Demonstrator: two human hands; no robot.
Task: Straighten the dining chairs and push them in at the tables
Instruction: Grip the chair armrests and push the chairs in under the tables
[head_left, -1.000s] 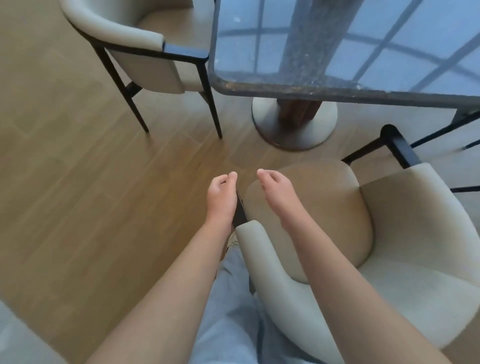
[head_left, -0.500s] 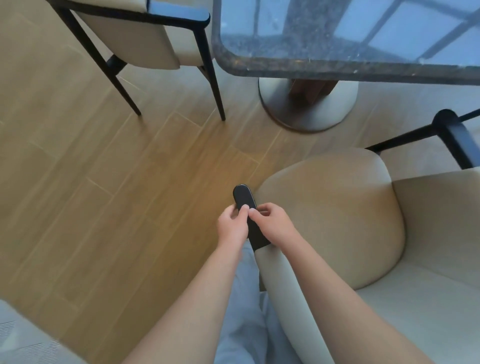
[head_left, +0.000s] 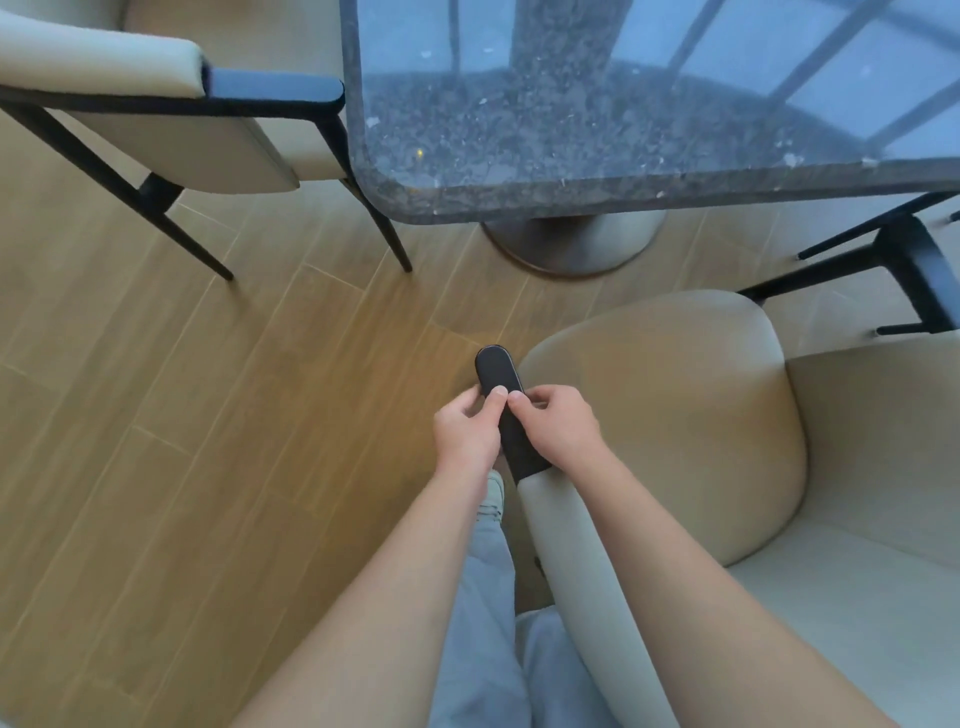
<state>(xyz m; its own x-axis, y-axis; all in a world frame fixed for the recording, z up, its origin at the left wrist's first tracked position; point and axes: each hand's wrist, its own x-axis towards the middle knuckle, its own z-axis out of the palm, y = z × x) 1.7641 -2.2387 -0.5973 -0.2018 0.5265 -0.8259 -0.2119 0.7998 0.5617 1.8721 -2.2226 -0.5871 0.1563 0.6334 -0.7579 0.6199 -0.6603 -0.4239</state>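
Where a second ago both hands were hovering with loose fingers above the near chair (head_left: 675, 415), they are now settling onto its black armrest (head_left: 506, 415), and that change is turning a reach into a hold. The left hand (head_left: 465, 434) is wrapping the armrest from the outer side with its thumb lying on top, and the right hand (head_left: 556, 428) is closing round it from the seat side, so each grip is curled and pinching the same narrow black pad, thumbs nearly touching. The view is also sitting closer and lower than before, with the rounded tip of the armrest now showing clear of the fingers. The near chair, beige with a rounded seat, is standing turned at an angle to the dark stone table (head_left: 623, 130), its seat front near the round pedestal base (head_left: 571, 244) but not yet under the tabletop. A second chair (head_left: 156, 104) is standing at the table's left side, its arm just beside the table edge. Judging from this, the person is readying to swing the near chair square and slide it inward across the wooden floor (head_left: 208, 415).
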